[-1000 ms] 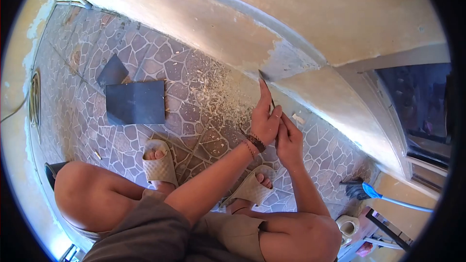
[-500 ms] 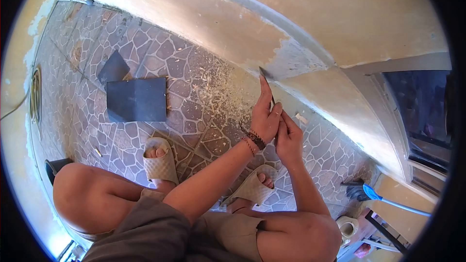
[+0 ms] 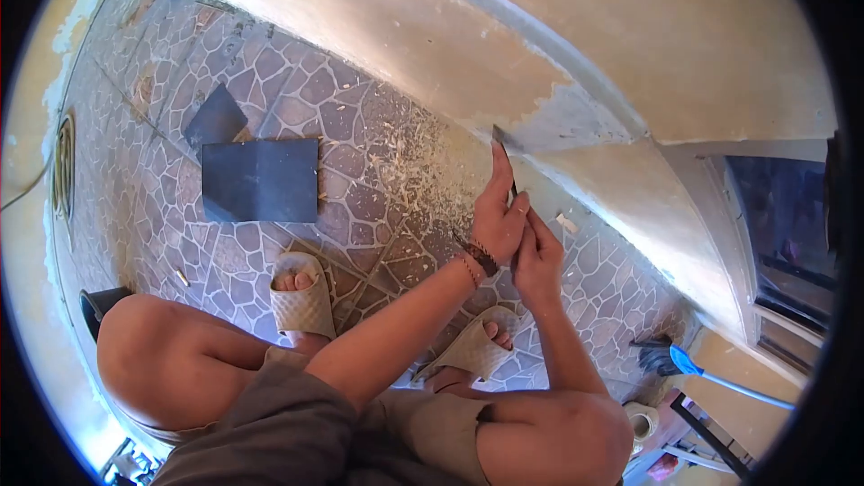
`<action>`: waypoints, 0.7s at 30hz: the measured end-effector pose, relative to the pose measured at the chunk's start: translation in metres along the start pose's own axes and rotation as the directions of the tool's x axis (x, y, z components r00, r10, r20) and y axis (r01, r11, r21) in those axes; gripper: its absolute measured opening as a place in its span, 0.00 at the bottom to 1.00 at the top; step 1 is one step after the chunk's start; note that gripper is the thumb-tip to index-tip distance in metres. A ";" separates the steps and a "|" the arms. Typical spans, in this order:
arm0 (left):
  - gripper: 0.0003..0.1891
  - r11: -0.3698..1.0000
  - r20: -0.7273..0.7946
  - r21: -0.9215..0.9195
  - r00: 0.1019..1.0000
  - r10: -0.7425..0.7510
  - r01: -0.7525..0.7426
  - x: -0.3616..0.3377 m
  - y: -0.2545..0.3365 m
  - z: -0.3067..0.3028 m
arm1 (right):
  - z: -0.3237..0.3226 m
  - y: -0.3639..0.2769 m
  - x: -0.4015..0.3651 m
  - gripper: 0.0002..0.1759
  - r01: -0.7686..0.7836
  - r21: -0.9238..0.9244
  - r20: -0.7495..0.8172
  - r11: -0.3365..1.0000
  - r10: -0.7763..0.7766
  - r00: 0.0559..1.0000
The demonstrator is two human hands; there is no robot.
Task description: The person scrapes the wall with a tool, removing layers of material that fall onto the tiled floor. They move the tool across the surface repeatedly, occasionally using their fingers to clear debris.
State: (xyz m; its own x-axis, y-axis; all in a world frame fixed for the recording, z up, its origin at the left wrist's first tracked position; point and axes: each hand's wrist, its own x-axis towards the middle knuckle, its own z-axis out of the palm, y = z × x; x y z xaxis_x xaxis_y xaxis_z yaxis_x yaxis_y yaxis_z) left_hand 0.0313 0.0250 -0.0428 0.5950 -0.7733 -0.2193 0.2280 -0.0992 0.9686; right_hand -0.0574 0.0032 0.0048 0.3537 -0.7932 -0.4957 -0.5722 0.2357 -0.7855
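Note:
A paint scraper (image 3: 506, 139) with a dark, thin shaft has its blade against the lower wall, at the edge of a bare whitish patch (image 3: 574, 117). My left hand (image 3: 498, 216), with bracelets at the wrist, lies along the scraper, its fingers stretched toward the blade. Just behind it, my right hand (image 3: 540, 261) is closed round the handle, most of which the fingers hide. The two hands touch near the left thumb. Below the wall, pale paint flakes (image 3: 418, 166) are scattered over the floor.
Two dark sheets (image 3: 261, 182) (image 3: 216, 119) lie on the stone-patterned floor at left. A blue-handled broom (image 3: 686, 360) stands at the right near a window (image 3: 783, 216). Behind my left knee is a dark bucket (image 3: 101, 306). A coiled hose (image 3: 65, 166) hangs by the left wall.
The view has shifted slightly, so wall and floor sit a little differently in the frame. Both hands keep their hold on the scraper, and its blade remains at the bare patch's edge.

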 end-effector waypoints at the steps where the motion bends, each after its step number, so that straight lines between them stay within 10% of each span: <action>1: 0.40 1.000 0.008 -0.011 1.000 0.014 -0.014 0.004 -0.003 -0.007 | 0.010 0.007 0.003 0.20 0.074 -0.006 -0.017 0.997 -0.074 0.997; 14: 0.40 0.994 -0.091 0.035 0.990 0.104 -0.102 0.000 -0.003 0.022 | -0.019 -0.002 0.002 0.19 0.048 -0.036 0.026 0.998 -0.047 0.999; 21: 0.41 0.992 -0.119 -0.126 0.993 -0.009 -0.006 0.034 -0.013 -0.032 | 0.037 -0.008 0.033 0.18 0.288 -0.039 0.043 0.957 -0.287 0.957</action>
State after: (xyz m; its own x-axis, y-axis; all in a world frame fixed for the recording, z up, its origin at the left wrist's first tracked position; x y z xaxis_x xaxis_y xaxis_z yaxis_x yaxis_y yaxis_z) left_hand 0.0727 0.0201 -0.0668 0.6807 -0.6920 -0.2402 0.3198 -0.0142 0.9474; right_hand -0.0138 -0.0045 -0.0191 0.5344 -0.8025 -0.2652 -0.4746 -0.0253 -0.8799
